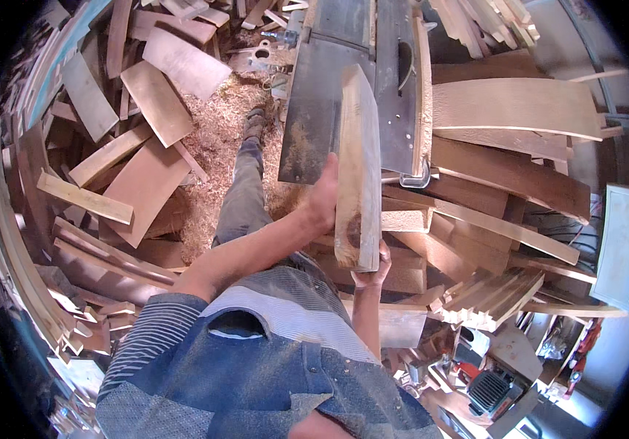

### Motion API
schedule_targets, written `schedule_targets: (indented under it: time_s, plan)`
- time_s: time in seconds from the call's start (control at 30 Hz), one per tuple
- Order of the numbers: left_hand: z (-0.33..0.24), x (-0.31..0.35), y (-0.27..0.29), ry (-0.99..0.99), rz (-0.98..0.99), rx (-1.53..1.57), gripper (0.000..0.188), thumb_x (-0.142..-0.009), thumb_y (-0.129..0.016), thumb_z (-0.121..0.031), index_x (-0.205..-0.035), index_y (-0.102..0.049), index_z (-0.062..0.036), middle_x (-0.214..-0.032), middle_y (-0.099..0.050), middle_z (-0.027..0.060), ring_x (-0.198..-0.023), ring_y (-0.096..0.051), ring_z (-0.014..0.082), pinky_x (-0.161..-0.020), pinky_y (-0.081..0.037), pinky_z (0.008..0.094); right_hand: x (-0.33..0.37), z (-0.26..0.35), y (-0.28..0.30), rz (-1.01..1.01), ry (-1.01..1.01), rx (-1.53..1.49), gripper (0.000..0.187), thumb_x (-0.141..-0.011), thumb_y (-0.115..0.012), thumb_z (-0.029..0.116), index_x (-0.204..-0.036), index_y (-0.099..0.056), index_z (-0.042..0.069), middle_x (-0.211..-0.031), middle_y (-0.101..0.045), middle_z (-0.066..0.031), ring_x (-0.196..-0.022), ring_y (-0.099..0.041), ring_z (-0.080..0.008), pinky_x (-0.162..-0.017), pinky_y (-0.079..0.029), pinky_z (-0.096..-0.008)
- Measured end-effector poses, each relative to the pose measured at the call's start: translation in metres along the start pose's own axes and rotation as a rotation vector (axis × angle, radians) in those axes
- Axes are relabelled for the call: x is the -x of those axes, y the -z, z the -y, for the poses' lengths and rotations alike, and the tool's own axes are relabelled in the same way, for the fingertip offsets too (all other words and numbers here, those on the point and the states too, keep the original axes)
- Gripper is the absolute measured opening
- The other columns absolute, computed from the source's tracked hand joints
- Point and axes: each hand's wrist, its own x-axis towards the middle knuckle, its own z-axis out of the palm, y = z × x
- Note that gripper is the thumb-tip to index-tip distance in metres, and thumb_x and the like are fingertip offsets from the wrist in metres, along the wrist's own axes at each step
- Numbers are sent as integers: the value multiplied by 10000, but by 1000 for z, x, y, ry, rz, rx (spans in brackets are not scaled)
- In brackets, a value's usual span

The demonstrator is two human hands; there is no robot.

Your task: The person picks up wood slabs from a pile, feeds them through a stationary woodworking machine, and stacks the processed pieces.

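Note:
A thick, pale wooden board [358, 168] is held up in front of me, its far end over the dark metal table [307, 110] of a woodworking machine. My left hand [324, 194] grips the board's left side, thumb up along it and the other fingers partly hidden behind the wood. At the near end my right hand [374, 269] is closed round the board's lower right corner, its palm mostly out of sight. A dark knot marks the wood close to that end. Whether the board touches the metal table I cannot tell.
Loose boards [157, 102] lie heaped at the left over wood shavings [219, 132]. More planks [512, 106] are stacked right of the machine. A small dark, finned motor-like device [489, 391] stands at the lower right, and a pale cabinet panel [618, 245] is at the far right.

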Motion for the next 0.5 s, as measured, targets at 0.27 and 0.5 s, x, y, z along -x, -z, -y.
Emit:
schedule_targets:
  time_s: [0.27, 0.5]
  plan:
    - [20, -13, 16, 26, -45, -87, 596, -1071, -327, -594, -1318, -546, -97, -1090, -675, 79, -916, -676, 218, -808, -589, 403, -1, -1, 22, 37, -72, -70, 463, -895, -656, 276, -1278, -633, 17, -1273, -676, -153, -1145, -656, -347, -956, -551, -563]
    - [9, -2, 40, -1, -184, -216, 569, -1033, -538, -512, -1381, -523, -63, -1146, -684, 97, -999, -686, 222, -880, -587, 406, 6, 8, -10, 2, -101, 147, 732, -831, -752, 316, -1444, -479, 24, -1346, -625, -141, -1187, -640, -321, -994, -548, -497]
